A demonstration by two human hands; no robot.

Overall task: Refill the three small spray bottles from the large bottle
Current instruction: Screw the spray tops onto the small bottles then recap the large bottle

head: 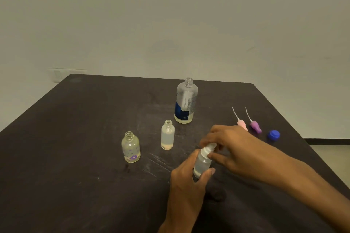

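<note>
A: How is the grip set at this moment?

B: The frosted spray bottle (202, 164) is wrapped by the left hand (186, 179) around its lower body, thumb across the front, and is held tilted just above the table (75, 157). Its white spray head (209, 148) is pinched by the fingertips of the right hand (230, 147), apparently to be twisted off, though whether it is being loosened or tightened cannot be told.

A: How is that bottle likely to handle?

B: It is judged light, thin-walled and smooth, so a firm wrap low on the body is wanted while the head is turned. Only a little liquid is seen at its base, so little weight is expected.

A: And the other things?

B: Two more small bottles are stood upright and uncapped to the left: a frosted bottle (167, 135) nearer, a floral bottle (131, 147) further left, both nearly empty. The large bottle (186, 101) is stood open behind them, with only a shallow layer at the bottom. It is judged the heaviest piece and slippery on its label; it is best taken around the middle of the body, and poured slowly into such narrow necks.

A: What is laid to the right?

B: A pink spray head (242, 124), a purple spray head (255, 126) and a blue cap (274, 134) are laid close together.
</note>
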